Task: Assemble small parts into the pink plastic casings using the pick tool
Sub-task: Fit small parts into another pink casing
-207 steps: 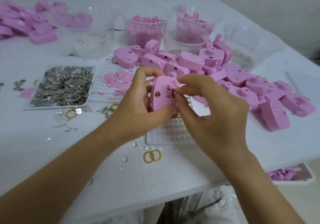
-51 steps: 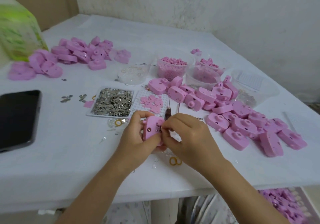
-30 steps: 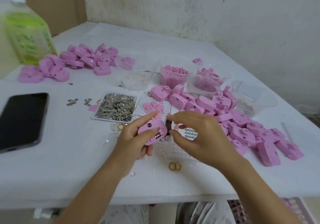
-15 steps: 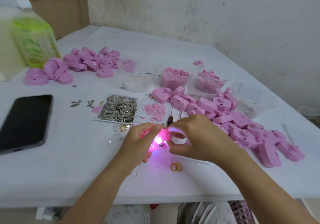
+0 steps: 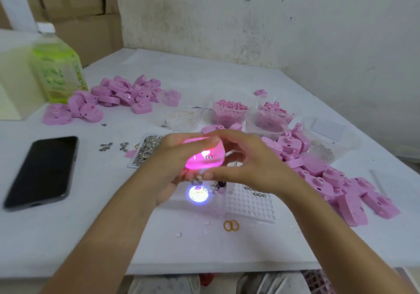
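Two hands share one pink casing (image 5: pixel 204 155), held up off the bench (image 5: pixel 113 237) near the middle of the view and glowing from inside. A round spot of light (image 5: pixel 198 193) falls on the bench just below it. The casing's long axis runs across the view, left to right, so each hand has one end. The left hand (image 5: pixel 168 164) grasps the left end, its fingers curled round it from beneath. The right hand (image 5: pixel 250 164) closes on the right end, forefinger arched over the top and thumb under the lower edge. The small opening with metal contacts (image 5: pixel 208 156) faces the person, between the two grips.

A dark stub (image 5: pixel 221 183) shows just under the right hand, beside the white grid tray (image 5: pixel 250 205). It may be the pick tool, but whether the hand holds it or it lies on the bench cannot be told.

With the lamp lit, this casing looks finished or under test, so the likely next move is to set it aside and take a fresh one. The right heap (image 5: pixel 329 175) of loose casings lies near the right hand. The far-left heap (image 5: pixel 118 93) is well apart from both hands, though on the left hand's side. The right hand seems better placed to fetch, once it lets go and leaves the left to carry.
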